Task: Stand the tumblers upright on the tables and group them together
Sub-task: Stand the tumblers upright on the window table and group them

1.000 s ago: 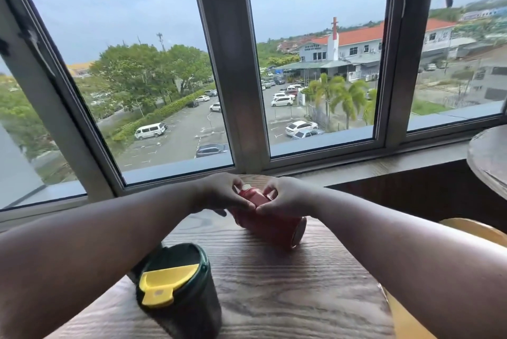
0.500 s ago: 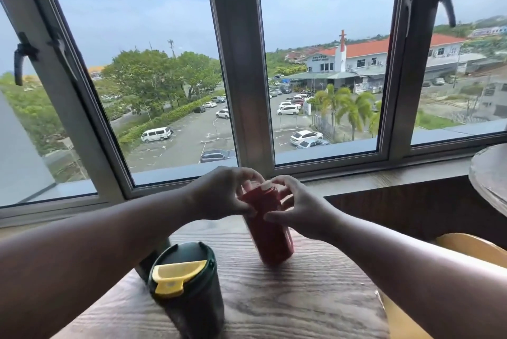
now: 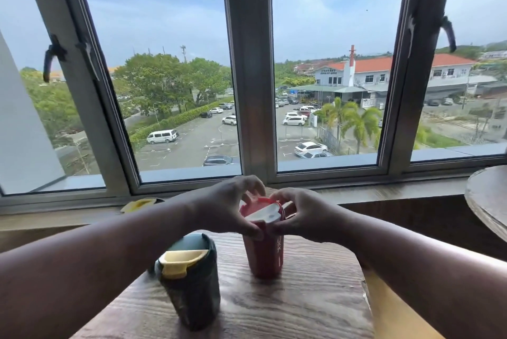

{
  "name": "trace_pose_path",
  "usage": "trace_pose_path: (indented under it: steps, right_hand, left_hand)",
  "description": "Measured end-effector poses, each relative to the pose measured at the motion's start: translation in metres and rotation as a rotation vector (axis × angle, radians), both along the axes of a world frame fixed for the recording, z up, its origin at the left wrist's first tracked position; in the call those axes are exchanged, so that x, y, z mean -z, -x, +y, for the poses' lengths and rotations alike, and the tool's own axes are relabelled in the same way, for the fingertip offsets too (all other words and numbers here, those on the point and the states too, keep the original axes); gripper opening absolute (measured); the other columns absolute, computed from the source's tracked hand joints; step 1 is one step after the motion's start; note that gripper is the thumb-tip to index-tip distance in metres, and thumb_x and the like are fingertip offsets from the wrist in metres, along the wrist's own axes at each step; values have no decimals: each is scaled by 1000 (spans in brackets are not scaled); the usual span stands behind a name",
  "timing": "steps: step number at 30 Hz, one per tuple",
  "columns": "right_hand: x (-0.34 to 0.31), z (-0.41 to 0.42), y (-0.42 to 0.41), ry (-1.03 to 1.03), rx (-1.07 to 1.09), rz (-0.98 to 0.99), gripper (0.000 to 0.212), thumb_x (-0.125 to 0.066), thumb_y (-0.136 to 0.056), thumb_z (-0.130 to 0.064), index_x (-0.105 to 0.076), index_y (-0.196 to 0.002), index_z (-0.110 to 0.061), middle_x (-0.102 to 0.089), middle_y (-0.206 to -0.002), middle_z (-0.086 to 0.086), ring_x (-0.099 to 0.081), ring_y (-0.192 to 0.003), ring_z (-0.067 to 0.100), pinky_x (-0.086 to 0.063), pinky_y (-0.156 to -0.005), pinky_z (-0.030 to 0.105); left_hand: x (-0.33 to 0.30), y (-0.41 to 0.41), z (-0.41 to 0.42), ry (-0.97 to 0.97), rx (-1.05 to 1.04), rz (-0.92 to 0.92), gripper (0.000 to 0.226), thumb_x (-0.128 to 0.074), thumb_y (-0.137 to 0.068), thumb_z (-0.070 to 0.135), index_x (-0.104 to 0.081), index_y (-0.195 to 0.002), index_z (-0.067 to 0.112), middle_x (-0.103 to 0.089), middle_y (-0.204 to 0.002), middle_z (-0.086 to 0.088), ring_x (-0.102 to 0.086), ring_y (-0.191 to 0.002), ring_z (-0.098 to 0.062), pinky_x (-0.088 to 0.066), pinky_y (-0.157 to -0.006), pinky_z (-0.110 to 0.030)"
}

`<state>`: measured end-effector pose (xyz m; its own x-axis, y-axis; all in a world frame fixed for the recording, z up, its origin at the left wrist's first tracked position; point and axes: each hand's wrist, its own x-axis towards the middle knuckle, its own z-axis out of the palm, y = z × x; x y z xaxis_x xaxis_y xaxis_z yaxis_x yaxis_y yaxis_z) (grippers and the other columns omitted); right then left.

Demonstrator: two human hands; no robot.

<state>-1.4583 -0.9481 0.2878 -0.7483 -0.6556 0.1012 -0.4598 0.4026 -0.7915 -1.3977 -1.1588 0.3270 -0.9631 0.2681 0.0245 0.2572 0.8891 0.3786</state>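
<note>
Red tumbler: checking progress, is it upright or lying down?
Upright: red tumbler stands base-down on the table, both hands at its lid.

Red tumbler [image 3: 264, 255] with white lid and white lettering, frame centre; dark green tumbler [image 3: 195, 288] with yellow lid flap, lower left; brown wood-grain table [image 3: 307, 300]; grey window frame [image 3: 251, 64], top.

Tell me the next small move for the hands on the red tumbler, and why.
Probably let go. The red tumbler already stands upright on the wooden table, beside the upright dark green tumbler, yet the left hand and right hand each keep a grip near its lid. A yellow lid shows behind the left arm; that may be next.
</note>
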Motion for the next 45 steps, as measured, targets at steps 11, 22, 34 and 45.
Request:
trace_pose_path:
  steps: [11,22,34,45]
  right_hand:
    - [-9,-37,-3,-50,-28,98,42,-86,-66,-26,-64,-102,-30,-73,-91,-5,-71,-88,14,-58,-84,37]
    - [-14,-96,2,-96,-65,46,47,-80,-67,-33,-62,-110,-25,-73,-103,6,-71,-96,25,-56,-90,48]
    - [-33,-111,-1,-352,-76,164,96,-84,-66,-51,-40,-146,-21,-50,-143,2,-52,-123,21,-43,-108,36]
    - [-37,-146,-9,-519,100,173,87,-84,-56,-63,-55,-125,-17,-62,-115,1,-59,-101,21,-51,-95,39]
  left_hand:
    - [0,3,-28,-29,-66,-6,87,-95,-65,33,-40,-133,37,-62,-119,4,-64,-107,-13,-57,-89,-25]
    - [0,-2,-75,-73,-202,-31,81,-94,-65,36,-44,-129,34,-62,-118,1,-66,-104,-14,-59,-91,-34]
    - [-12,-42,-125,201,-228,85,83,-85,-75,50,-46,-146,33,-54,-146,10,-50,-132,-10,-39,-111,-27]
    - [8,-39,-184,127,-151,-11,92,-91,-63,44,-43,-141,46,-53,-135,17,-51,-118,-5,-42,-97,-19]
